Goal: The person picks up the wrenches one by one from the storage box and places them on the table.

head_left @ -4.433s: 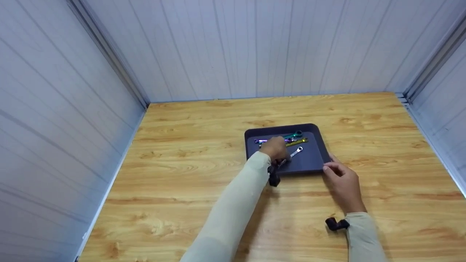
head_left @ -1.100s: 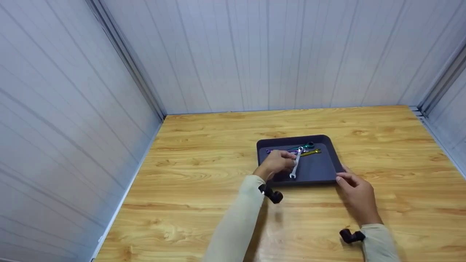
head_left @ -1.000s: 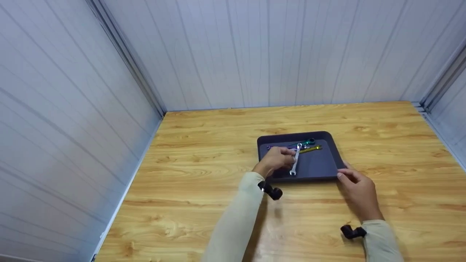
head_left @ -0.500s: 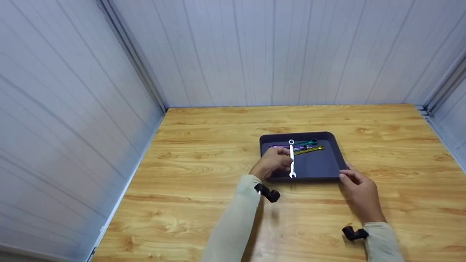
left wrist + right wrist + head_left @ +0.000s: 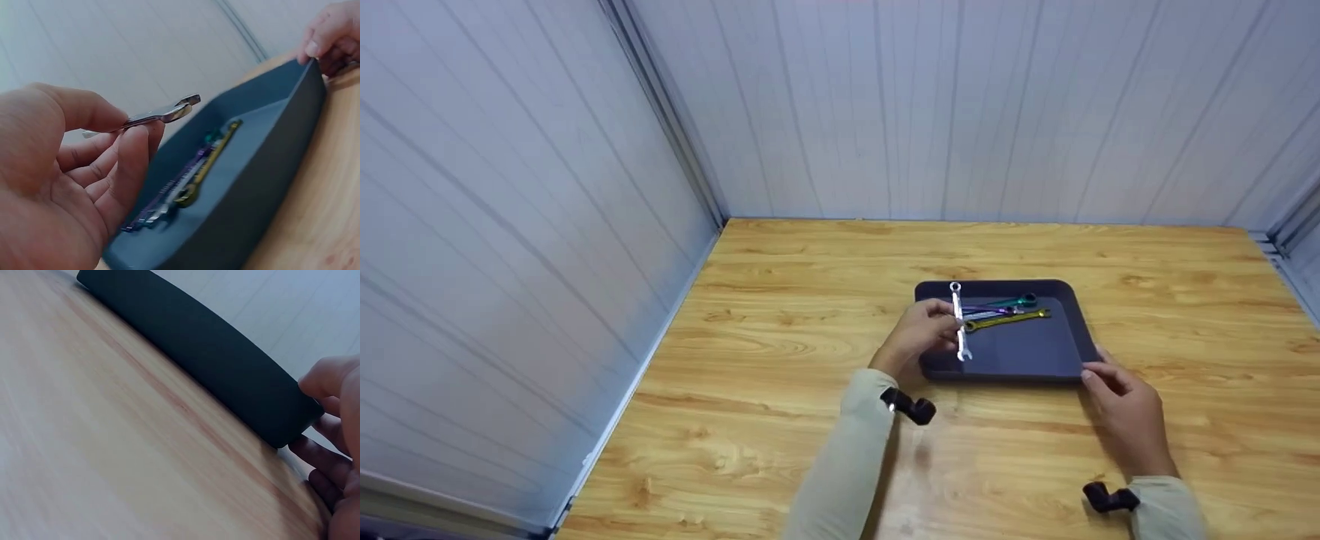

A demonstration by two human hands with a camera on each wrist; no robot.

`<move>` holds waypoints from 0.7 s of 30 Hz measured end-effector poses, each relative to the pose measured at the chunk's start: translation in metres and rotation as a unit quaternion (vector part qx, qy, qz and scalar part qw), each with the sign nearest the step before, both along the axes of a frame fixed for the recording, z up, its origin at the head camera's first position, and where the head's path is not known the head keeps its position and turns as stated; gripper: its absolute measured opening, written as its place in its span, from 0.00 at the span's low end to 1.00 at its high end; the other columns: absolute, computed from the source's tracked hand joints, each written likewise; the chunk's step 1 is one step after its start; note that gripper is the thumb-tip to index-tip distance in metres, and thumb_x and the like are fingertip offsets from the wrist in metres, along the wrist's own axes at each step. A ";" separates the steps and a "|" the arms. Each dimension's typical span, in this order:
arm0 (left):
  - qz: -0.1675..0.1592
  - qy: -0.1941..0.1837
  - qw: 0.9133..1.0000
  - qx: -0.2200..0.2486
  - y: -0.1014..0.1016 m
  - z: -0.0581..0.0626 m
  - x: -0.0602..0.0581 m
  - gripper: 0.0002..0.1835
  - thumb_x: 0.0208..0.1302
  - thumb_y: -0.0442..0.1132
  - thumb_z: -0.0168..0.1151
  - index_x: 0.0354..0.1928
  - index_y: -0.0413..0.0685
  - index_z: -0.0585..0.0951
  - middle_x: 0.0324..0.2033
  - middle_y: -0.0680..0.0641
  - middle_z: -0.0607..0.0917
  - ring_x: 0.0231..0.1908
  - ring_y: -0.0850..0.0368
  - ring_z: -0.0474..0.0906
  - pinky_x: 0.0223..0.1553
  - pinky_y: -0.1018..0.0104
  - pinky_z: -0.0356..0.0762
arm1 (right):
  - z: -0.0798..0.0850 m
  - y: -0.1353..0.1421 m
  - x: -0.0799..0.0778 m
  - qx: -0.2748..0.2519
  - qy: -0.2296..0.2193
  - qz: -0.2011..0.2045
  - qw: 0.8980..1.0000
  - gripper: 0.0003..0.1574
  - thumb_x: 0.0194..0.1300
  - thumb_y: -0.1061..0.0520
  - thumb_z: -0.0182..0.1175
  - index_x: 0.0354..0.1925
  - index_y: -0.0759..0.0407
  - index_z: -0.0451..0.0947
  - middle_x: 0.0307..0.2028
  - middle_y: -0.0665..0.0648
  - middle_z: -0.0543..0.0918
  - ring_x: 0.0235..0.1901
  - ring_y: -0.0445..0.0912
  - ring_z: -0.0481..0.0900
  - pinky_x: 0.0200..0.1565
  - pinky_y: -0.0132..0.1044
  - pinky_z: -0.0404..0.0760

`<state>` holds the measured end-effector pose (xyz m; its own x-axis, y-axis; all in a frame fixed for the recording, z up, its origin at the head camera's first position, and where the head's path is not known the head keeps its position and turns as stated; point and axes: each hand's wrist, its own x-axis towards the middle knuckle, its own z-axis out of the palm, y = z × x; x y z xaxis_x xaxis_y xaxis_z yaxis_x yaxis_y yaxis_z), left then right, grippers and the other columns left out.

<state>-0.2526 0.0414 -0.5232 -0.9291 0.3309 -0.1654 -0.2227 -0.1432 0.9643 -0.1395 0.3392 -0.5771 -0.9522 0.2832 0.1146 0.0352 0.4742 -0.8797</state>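
Between thumb and fingers my left hand (image 5: 916, 331) pinches a silver combination wrench (image 5: 962, 342) by its middle, raised over the left part of a dark grey tray (image 5: 1035, 361). Its ring end points away from me and its open end toward me, also seen close up in the left wrist view. My right hand (image 5: 1132, 412) grips the tray's near right corner, thumb on the rim and fingers at the outer side. In the tray lie a yellow wrench (image 5: 1011, 319), a purple wrench (image 5: 988, 309), a green wrench (image 5: 1024, 300) and another silver wrench (image 5: 190, 176), bunched together.
The tray stands on a wood-grain table (image 5: 780, 360). A pale panel wall (image 5: 840, 112) rises behind the table, and another panel wall (image 5: 510, 225) runs along its left side. Small black cameras (image 5: 911, 406) are strapped at both wrists.
Earlier my left hand was down in the tray at the silver wrench. It has lifted and turned the wrench, then shifted it left, uncovering the yellow wrench's ring end. My right hand stays at the corner.
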 end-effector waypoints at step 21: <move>0.112 -0.008 0.994 -0.005 -0.071 -0.026 -0.004 0.15 0.67 0.28 0.59 0.53 0.26 0.79 0.29 0.47 0.82 0.27 0.60 0.78 0.27 0.72 0.78 | -0.001 0.000 0.002 -0.014 -0.008 -0.006 1.000 0.23 0.71 0.43 0.62 0.53 0.57 0.84 0.69 0.50 0.71 0.69 0.49 0.67 0.59 0.17 0.64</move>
<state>-0.2563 -0.0293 -0.5495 -0.9765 0.1151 -0.1822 -0.2010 -0.1814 0.9627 -0.1378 0.3395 -0.5783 -0.9505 0.2972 0.0905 0.0556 0.4492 -0.8917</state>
